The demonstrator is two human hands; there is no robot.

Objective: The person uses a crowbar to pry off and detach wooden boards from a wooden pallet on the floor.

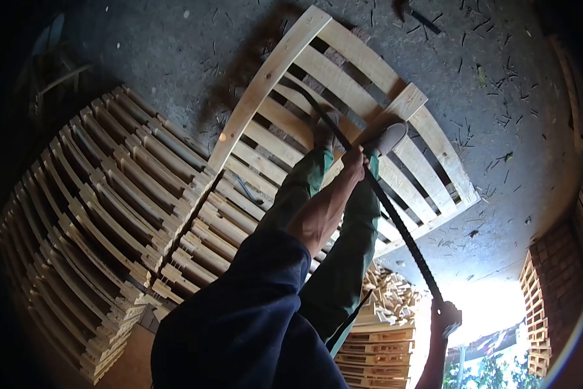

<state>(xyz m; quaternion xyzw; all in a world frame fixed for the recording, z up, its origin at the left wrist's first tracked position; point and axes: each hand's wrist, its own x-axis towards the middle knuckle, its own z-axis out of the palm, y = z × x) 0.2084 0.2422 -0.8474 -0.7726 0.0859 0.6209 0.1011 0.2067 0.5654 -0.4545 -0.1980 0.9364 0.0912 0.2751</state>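
A long dark ribbed pry bar (400, 227) runs diagonally across the view. My left hand (353, 162) is closed around its middle, close to my shins. At the lower right, my right hand (446, 318) grips the near end of the bar, against bright light. The far end, thin and bent, reaches in among the slats of a wooden pallet (265, 81); whether it is wedged under a slat I cannot tell. My shoes (383, 137) are on the pallet, one beside a short wood block (407, 102).
Stacked pallets (103, 194) fill the left side. A hammer-like tool (422, 18) lies on the concrete floor (486, 162), among scattered nail-like bits. Another slim dark tool (242, 188) rests on the slats. Wood scraps (390, 295) are heaped above more pallets (376, 350).
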